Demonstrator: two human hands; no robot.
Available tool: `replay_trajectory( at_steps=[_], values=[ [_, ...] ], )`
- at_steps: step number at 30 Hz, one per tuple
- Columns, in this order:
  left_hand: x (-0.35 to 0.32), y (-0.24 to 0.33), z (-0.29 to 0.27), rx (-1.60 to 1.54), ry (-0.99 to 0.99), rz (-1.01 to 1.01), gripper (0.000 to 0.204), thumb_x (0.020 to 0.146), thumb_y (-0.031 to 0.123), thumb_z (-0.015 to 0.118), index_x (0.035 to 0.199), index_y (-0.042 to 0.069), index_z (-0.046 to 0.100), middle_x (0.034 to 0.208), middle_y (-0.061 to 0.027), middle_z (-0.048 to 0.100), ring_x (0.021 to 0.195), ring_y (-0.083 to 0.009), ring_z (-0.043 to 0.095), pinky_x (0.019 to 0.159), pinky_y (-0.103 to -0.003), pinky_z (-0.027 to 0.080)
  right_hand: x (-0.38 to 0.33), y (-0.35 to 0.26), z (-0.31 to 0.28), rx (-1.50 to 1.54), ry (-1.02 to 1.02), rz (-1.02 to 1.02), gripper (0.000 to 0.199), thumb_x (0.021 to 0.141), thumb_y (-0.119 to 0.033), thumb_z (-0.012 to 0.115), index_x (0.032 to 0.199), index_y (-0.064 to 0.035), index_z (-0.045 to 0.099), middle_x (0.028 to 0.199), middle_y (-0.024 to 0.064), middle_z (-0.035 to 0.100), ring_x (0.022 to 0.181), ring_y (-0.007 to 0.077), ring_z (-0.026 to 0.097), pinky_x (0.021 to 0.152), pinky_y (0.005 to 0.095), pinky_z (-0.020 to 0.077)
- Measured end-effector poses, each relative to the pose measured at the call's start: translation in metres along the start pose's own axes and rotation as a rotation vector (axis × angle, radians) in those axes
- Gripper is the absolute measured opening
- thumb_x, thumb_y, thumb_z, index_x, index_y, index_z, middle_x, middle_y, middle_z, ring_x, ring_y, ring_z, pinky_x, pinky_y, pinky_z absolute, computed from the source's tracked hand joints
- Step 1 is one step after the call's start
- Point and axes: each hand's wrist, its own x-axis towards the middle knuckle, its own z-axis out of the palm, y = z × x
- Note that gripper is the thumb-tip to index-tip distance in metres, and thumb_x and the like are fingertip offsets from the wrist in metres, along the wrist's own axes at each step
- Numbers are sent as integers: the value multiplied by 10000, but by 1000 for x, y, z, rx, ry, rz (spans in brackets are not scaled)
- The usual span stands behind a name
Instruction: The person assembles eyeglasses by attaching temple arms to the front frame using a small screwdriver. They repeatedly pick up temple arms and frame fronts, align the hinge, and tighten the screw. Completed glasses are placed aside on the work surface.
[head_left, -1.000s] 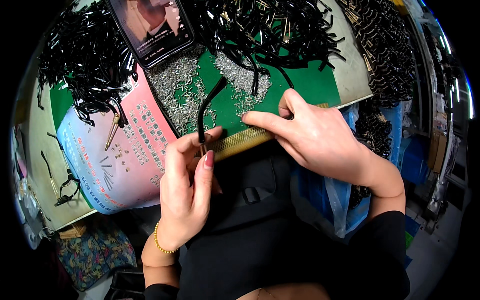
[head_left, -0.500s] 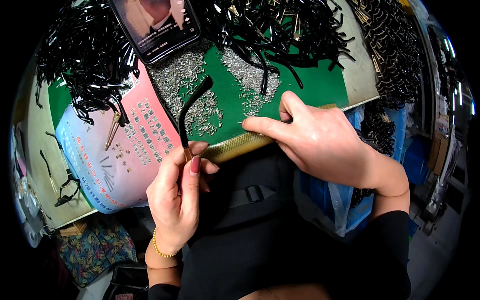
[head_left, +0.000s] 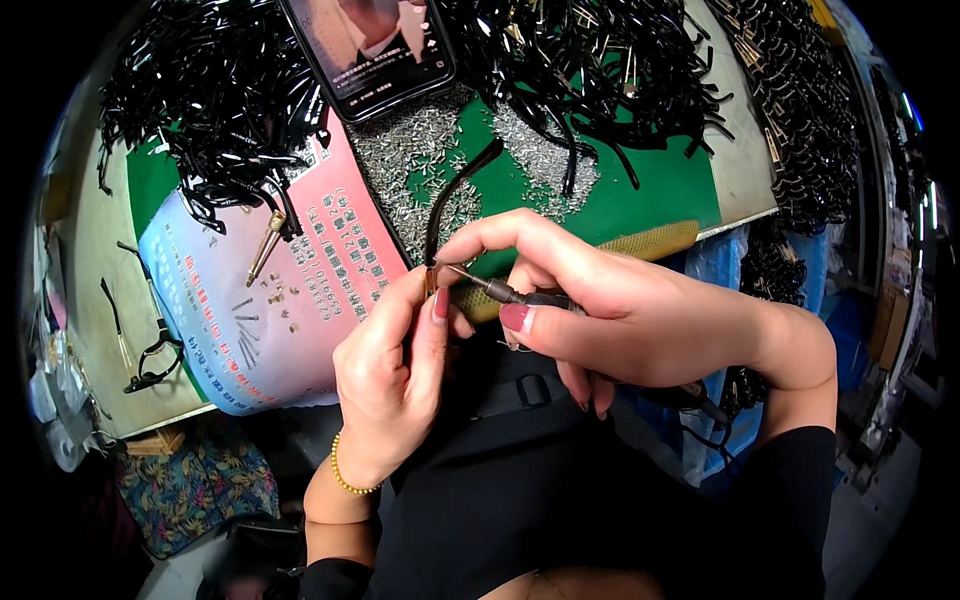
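Observation:
My left hand [head_left: 395,375] is closed round the lower end of a black eyeglass temple [head_left: 462,182]. The temple's curved tip points up and away, and brownish metal shows at the pinched end. In my right hand [head_left: 670,325] is a slim dark screwdriver [head_left: 500,290], its thin shaft pointing left at that metal end. The right index finger reaches forward to the same spot, and the fingertips nearly meet there. Whether a screw sits at the tip is too small to tell. Beyond the hands lie two heaps of tiny silver screws, a left heap [head_left: 400,160] and a right heap [head_left: 550,165].
Black temples are piled at the far left [head_left: 210,90] and far right [head_left: 590,60], with a phone [head_left: 385,60] between them. A green mat [head_left: 655,190] has a yellow mesh strip [head_left: 655,240] along its near edge. Left lie a printed sheet [head_left: 250,310] and a glasses frame [head_left: 155,365].
My right hand has moved from beside the right screw heap to the temple's metal end, and the screwdriver in it now shows. The left hand still holds the temple. The view has shifted slightly.

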Motion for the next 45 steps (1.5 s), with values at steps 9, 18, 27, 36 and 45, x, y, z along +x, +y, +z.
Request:
replay_trajectory(
  at_steps=[9, 18, 27, 36, 45],
  values=[
    [0, -30, 3, 500, 107, 534, 377, 844, -68, 698, 1212, -101, 623, 869, -140, 697, 673, -246, 667, 582, -329, 512, -2, 3, 3, 23, 26, -32, 449, 1011, -125, 528, 1374, 3, 298, 915, 104, 574, 675, 152, 623, 539, 291, 483],
    [9, -8, -80, 65, 623, 171, 289, 1072, 57, 433, 1338, -45, 485, 908, -118, 717, 743, -135, 660, 707, -265, 531, 54, -17, 30, -1084, 330, -594, 274, 914, -111, 609, 1120, 56, 542, 991, 251, 621, 762, 437, 662, 651, 499, 536],
    [26, -20, -93, 708, 416, 103, 203, 873, 76, 737, 1004, -12, 609, 964, -154, 545, 872, -328, 580, 787, -405, 480, 148, -69, 35, -1512, 774, -805, 193, 756, -77, 680, 894, 52, 640, 847, 174, 681, 759, 283, 719, 621, 366, 588],
    [-2, -8, -116, 409, 541, 100, 129, 927, -8, 690, 1054, -28, 694, 924, -45, 628, 760, -76, 552, 635, -222, 444, 113, -59, 24, -1349, 625, -841, 159, 839, -53, 610, 917, 69, 544, 779, 202, 626, 716, 329, 683, 596, 420, 545],
    [-8, -25, -74, 101, 295, 256, 165, 1021, 107, 583, 973, -41, 639, 897, -116, 679, 801, -155, 657, 712, -277, 519, 18, -13, -3, -386, 121, -472, 273, 942, -149, 595, 1128, 48, 629, 869, 152, 685, 752, 173, 646, 696, 342, 517]
  ],
)
